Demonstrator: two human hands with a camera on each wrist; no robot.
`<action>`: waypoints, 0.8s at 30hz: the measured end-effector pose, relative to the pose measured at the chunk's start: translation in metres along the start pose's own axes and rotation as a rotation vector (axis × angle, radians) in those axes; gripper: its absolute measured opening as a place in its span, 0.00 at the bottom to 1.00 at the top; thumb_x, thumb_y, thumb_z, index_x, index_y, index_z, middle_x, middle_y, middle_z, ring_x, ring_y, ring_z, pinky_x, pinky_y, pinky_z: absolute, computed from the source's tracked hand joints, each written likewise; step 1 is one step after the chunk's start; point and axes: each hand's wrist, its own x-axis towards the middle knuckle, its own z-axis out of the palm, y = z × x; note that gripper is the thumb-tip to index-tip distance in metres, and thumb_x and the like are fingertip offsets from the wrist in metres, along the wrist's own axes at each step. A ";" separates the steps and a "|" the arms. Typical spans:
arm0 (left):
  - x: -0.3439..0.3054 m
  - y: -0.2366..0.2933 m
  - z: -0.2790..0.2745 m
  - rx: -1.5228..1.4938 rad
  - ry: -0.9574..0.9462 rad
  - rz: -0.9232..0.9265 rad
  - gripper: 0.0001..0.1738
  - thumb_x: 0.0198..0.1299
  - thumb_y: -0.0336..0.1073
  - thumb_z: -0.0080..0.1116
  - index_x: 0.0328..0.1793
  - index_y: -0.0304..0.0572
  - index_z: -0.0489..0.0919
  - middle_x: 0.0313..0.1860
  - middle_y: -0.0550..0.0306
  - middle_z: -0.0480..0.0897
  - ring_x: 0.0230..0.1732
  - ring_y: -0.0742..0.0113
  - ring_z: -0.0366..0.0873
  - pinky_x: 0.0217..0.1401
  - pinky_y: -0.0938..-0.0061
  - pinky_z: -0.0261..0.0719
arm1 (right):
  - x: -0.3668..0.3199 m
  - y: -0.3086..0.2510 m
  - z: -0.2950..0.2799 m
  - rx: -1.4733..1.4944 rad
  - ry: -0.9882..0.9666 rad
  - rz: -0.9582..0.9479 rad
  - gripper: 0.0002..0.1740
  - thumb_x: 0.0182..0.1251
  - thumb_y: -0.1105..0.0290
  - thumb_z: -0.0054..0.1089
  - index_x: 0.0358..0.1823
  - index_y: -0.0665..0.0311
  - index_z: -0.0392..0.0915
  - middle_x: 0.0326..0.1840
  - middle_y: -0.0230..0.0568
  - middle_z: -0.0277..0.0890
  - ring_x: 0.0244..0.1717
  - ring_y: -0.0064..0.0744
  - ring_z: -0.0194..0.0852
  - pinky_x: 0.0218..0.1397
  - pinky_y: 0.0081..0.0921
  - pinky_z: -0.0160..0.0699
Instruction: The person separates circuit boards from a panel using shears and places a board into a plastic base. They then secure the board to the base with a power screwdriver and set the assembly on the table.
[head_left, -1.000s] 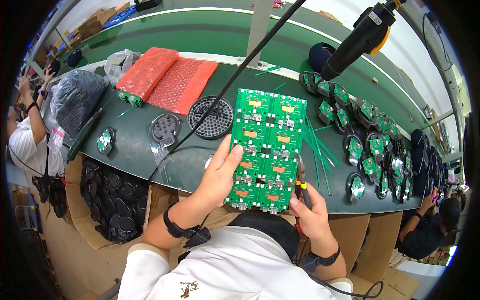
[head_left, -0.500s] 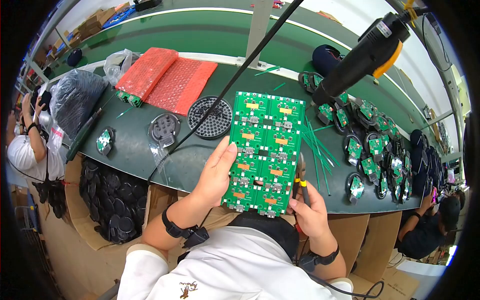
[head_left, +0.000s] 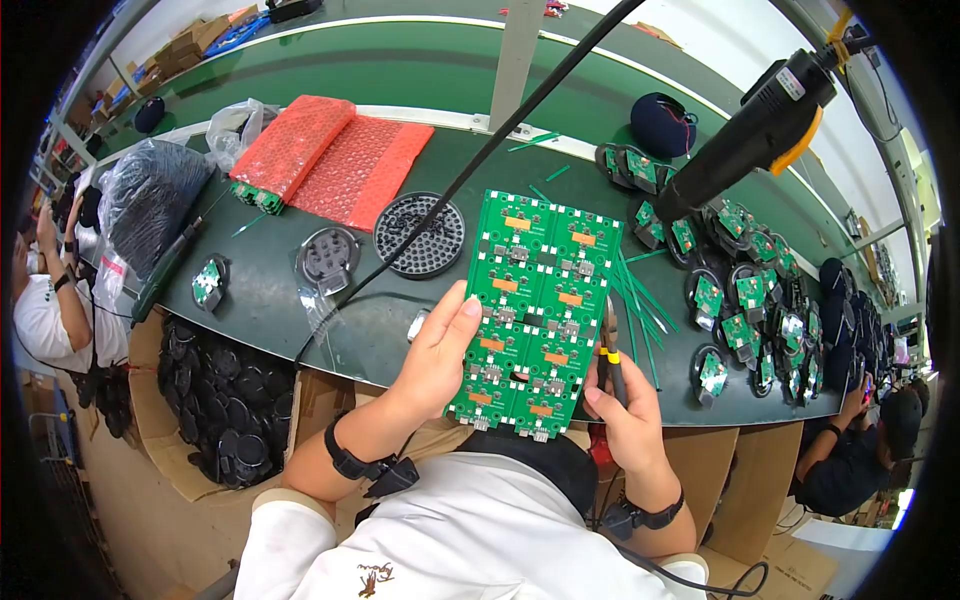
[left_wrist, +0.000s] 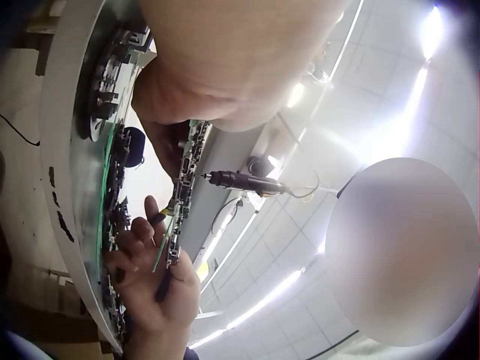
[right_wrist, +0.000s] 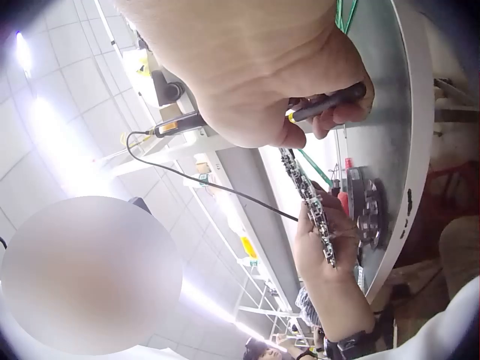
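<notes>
A green panel of joined circuit boards [head_left: 535, 320] is held up over the bench's near edge, its component side facing the head camera. My left hand [head_left: 432, 355] grips its left edge, thumb on the front face. In the right hand [head_left: 632, 425] is a pair of pliers [head_left: 616, 382] with black handles and yellow bands. The pliers' jaws point upward beside the panel's right edge. From the right wrist view, a black handle [right_wrist: 330, 103] lies under the curled fingers, and the panel [right_wrist: 311, 206] appears edge-on with the left hand [right_wrist: 330, 244] around it.
Thin green strips [head_left: 640, 300] lie right of the panel. Round black housings with small boards [head_left: 745, 290] crowd the bench's right side. A hanging electric screwdriver [head_left: 740, 140] and its black cable [head_left: 470, 170] cross above. Red bubble wrap [head_left: 350, 165] and a round perforated part [head_left: 425, 255] lie left.
The panel shifts slightly left, then back right, staying in my left hand. The pliers move slightly with the right hand. The hanging screwdriver swings right and downward.
</notes>
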 end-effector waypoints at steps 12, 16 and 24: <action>0.008 0.007 0.003 -0.159 -0.004 -0.143 0.24 0.84 0.45 0.36 0.70 0.35 0.71 0.58 0.48 0.84 0.55 0.63 0.86 0.58 0.65 0.88 | -0.006 0.011 0.001 0.544 -0.183 0.136 0.25 0.75 0.76 0.56 0.72 0.68 0.67 0.40 0.28 0.68 0.36 0.16 0.60 0.35 0.18 0.62; 0.007 -0.003 0.000 -0.267 -0.014 -0.223 0.24 0.84 0.45 0.36 0.70 0.35 0.70 0.57 0.47 0.84 0.55 0.62 0.86 0.57 0.65 0.88 | -0.010 0.017 0.003 0.696 -0.163 0.146 0.28 0.72 0.75 0.58 0.70 0.75 0.65 0.47 0.41 0.78 0.39 0.25 0.73 0.41 0.24 0.75; 0.001 0.001 0.000 -0.125 0.018 -0.149 0.25 0.84 0.47 0.35 0.71 0.35 0.70 0.61 0.49 0.83 0.57 0.63 0.85 0.61 0.66 0.86 | 0.008 0.006 -0.009 0.155 -0.048 0.051 0.30 0.72 0.78 0.58 0.75 0.67 0.67 0.47 0.32 0.76 0.41 0.21 0.70 0.42 0.22 0.70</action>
